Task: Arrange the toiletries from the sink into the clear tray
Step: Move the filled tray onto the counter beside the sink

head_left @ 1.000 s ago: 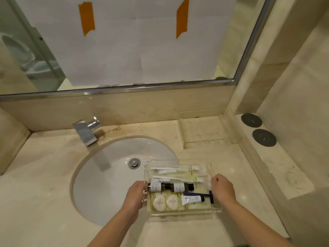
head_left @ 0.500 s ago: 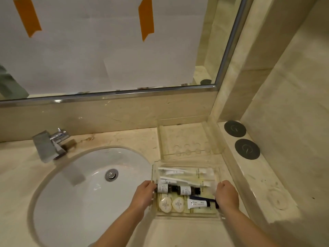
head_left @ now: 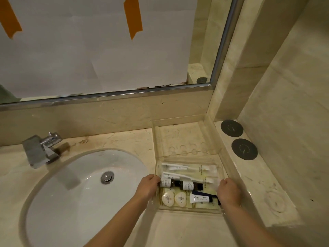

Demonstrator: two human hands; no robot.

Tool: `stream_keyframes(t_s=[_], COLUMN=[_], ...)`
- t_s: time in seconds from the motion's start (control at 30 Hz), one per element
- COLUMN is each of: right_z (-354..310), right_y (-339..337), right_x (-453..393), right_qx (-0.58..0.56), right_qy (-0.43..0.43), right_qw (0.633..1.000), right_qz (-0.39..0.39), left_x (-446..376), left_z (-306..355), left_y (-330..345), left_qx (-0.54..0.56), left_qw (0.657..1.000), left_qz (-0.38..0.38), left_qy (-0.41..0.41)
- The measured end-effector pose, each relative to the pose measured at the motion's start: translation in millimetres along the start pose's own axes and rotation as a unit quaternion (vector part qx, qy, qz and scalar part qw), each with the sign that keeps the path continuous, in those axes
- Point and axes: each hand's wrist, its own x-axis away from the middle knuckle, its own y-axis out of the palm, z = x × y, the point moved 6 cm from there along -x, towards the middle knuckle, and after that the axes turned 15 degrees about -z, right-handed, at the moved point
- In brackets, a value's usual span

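- A beige marble vanity counter (head_left: 110, 141) runs below a wall mirror (head_left: 204, 41), most of which is covered by white paper (head_left: 80, 50) stuck on with strips of orange tape (head_left: 133, 16).
- A white oval sink (head_left: 74, 202) is set into the counter on the left, with a metal drain plug (head_left: 107, 177) at its middle and a chrome faucet (head_left: 41, 148) at its far-left rim.
- The clear tray (head_left: 188, 210) sits to the right of the sink, its near edge on the counter and its far edge touching a second, bare clear tray (head_left: 185, 136) that lies against the backsplash.
- Inside the held tray, two wrapped white toothbrushes (head_left: 187, 168) lie along the far side.
- Two small dark bottles (head_left: 181, 184) with white labels lie end to end across the middle.
- Two white heart-shaped soaps (head_left: 174, 198) rest side by side at the near left.
- A small white tube (head_left: 201, 198) lies at the near right, over a dark blue razor handle (head_left: 210, 194).
- The left hand (head_left: 147, 188) grips the tray's left wall, fingers curled over the rim.
- The right hand (head_left: 228, 192) grips the right wall in the same manner.
- Two round dark coasters (head_left: 238, 138) lie on the raised ledge at right, near the tray but not touching it.
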Motion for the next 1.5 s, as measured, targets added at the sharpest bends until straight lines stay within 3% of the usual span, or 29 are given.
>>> stream_keyframes(t_s=[0.53, 0.83, 1.17, 1.37, 1.5], right_z=[-28, -28, -29, -16, -22], right_y=[25, 18, 24, 29, 38], right_x=[17, 16, 15, 37, 42], right_qx=[-0.008, -0.079, -0.198, -0.170, -0.173], right_qy=[-0.068, -0.030, -0.019, 0.001, 0.001], right_qw=[0.997, 0.996, 0.978, 0.984, 0.980], right_qz=[-0.038, -0.031, -0.061, -0.061, -0.095], left_x=[6, 3, -17, -5, -8], left_z=[-20, 2, 5, -12, -9], left_y=[-38, -30, -51, -42, -39], left_qx=[0.064, 0.109, 0.168, 0.137, 0.147], left_qw=[0.997, 0.994, 0.985, 0.990, 0.989], left_qz=[0.033, -0.008, 0.034, -0.014, -0.007], left_qy=[0.007, 0.015, 0.001, -0.026, -0.017])
